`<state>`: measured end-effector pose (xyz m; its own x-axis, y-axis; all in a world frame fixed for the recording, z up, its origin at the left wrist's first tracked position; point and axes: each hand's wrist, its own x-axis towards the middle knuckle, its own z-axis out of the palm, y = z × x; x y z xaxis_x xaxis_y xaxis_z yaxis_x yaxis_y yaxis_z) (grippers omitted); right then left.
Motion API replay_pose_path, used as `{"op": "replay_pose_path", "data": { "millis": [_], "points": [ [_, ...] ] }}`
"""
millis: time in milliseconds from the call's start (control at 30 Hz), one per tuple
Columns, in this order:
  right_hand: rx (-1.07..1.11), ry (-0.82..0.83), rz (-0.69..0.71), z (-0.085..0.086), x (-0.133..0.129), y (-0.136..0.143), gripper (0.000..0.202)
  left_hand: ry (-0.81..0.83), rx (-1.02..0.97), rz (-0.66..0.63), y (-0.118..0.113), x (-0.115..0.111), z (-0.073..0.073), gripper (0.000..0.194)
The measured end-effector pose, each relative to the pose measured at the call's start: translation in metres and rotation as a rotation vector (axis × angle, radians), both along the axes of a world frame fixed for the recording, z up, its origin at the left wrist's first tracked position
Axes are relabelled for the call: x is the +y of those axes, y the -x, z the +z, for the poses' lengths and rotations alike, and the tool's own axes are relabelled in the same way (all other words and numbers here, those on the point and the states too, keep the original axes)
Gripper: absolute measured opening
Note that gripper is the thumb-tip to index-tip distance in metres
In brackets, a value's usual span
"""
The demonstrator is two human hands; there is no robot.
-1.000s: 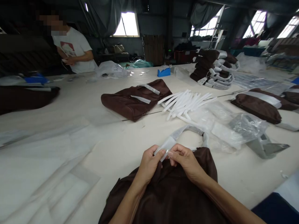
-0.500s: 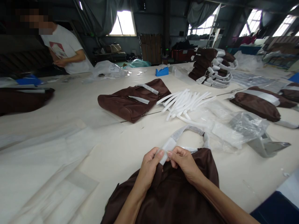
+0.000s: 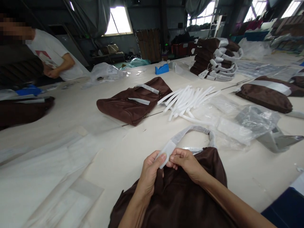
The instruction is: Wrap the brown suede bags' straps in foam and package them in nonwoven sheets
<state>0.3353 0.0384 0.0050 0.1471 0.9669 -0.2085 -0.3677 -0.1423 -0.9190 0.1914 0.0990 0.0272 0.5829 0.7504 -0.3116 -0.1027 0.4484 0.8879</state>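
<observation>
A dark brown bag (image 3: 190,193) lies at the near edge of the table, its handle (image 3: 182,134) wrapped in whitish film and arched up away from me. My left hand (image 3: 152,167) pinches the lower left end of the wrapped handle, thumb on top of the white wrap. Close beside it, my right hand (image 3: 182,161) has thumb and fingers pressed together at the right edge of the same wrap. The fingertips of both hands nearly meet there.
Beyond the handle are white foam tubes (image 3: 187,101) and crumpled clear plastic (image 3: 256,120). Another brown bag (image 3: 133,101) lies further back, near a blue tape dispenser (image 3: 161,68). Stacked bags (image 3: 211,60) stand at back right. Translucent sheets (image 3: 71,186) cover the left. A person (image 3: 54,57) is at far left.
My right thumb has shifted slightly off the wrap's face towards its right edge. My left hand still grips the wrapped handle. The view has turned a little.
</observation>
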Motion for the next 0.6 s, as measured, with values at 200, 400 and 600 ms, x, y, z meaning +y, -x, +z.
{"op": "replay_pose_path", "data": {
  "millis": [200, 400, 600],
  "points": [
    [-0.055, -0.094, 0.007, -0.0006, 0.0058, 0.0034, 0.032, -0.025, 0.002, -0.014, 0.0005, 0.003, -0.0034, 0.039],
    [-0.03, -0.142, -0.032, -0.0051, 0.0042, 0.0076, 0.024, -0.024, 0.004, -0.015, -0.0012, 0.0032, -0.0008, 0.043],
    [-0.018, -0.119, -0.031, -0.0066, 0.007, 0.0089, 0.022, -0.007, 0.031, -0.044, 0.0001, 0.0051, -0.0006, 0.046]
  ]
}}
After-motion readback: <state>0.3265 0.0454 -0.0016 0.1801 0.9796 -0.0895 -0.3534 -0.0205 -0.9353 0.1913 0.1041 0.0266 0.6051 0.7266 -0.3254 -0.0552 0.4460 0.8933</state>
